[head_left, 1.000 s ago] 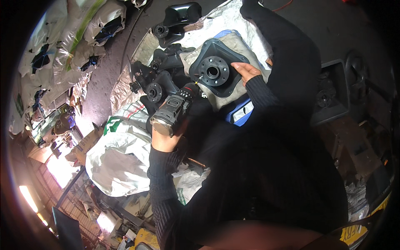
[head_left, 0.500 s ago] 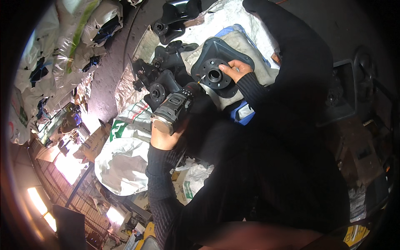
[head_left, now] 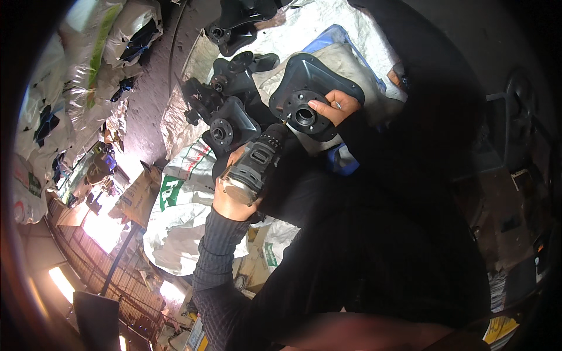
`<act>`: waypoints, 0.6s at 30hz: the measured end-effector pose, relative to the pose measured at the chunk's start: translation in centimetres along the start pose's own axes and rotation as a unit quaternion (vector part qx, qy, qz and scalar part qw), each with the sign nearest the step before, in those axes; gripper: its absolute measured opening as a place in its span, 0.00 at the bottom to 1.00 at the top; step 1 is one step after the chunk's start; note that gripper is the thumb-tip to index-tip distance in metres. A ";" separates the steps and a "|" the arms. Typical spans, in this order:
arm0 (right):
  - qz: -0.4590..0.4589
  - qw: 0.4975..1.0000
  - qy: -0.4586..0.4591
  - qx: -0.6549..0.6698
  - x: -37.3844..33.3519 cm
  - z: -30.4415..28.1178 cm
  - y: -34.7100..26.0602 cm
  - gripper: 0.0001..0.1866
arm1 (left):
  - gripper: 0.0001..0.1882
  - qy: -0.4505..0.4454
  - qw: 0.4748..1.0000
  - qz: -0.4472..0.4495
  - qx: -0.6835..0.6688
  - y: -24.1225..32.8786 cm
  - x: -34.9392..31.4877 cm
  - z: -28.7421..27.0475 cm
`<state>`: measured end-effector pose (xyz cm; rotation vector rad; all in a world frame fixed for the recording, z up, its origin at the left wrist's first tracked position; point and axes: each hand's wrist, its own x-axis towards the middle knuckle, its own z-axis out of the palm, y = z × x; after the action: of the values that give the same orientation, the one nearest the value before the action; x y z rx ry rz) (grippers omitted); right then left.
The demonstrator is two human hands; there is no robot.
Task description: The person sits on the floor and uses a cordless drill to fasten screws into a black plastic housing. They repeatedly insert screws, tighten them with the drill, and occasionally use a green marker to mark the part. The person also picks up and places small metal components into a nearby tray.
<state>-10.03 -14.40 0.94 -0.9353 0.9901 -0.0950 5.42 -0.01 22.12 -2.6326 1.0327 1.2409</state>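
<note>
My left hand (head_left: 229,202) is wrapped round a grey and black cordless drill (head_left: 255,165). The drill's bit end reaches the lower left edge of a round flange on a black funnel-like part (head_left: 319,82), by a small shiny screw (head_left: 289,116); whether they touch, I cannot tell. This part has a wide, wavy-edged square base and a central hole. My right hand (head_left: 336,107) grips it, thumb on the flange beside the hole. A small shiny bit shows between those fingers, too small to name. Beneath lies a pale cushion-like sack (head_left: 381,105).
More black flanged parts (head_left: 234,121) are piled left of the drill, with others (head_left: 243,23) farther off. A white sack with green print (head_left: 181,213) lies by my left forearm. Stuffed plastic bags (head_left: 76,76) stand at the far left. A grey bin (head_left: 480,131) is at the right.
The drill and left hand have shifted slightly right and down in view. The held part tilts a little differently, and the right fingers are more curled. Both hands keep their hold.
</note>
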 end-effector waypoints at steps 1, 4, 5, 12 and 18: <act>-0.022 1.000 0.004 -0.004 0.1 0.1 0.2 0.17 | 0.29 0.015 0.997 0.074 -0.011 0.0 0.3 0.0; -0.079 0.996 0.038 -0.030 0.7 0.7 1.1 0.18 | 0.24 0.025 0.986 0.152 -0.064 0.4 0.8 0.1; -0.072 0.996 0.053 -0.028 0.7 0.9 1.3 0.18 | 0.24 0.032 0.986 0.150 -0.071 0.5 1.2 0.2; -0.066 0.996 0.025 -0.048 0.6 0.5 0.9 0.18 | 0.22 0.069 0.980 0.178 -0.049 0.6 1.7 0.4; -0.105 0.994 0.011 -0.028 0.5 0.4 1.5 0.15 | 0.25 0.149 0.969 0.068 -0.185 0.8 -2.2 4.5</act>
<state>-9.93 -13.47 -0.37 -1.0900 0.9155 -0.2561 0.95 2.00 20.84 -3.1623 1.1344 1.1859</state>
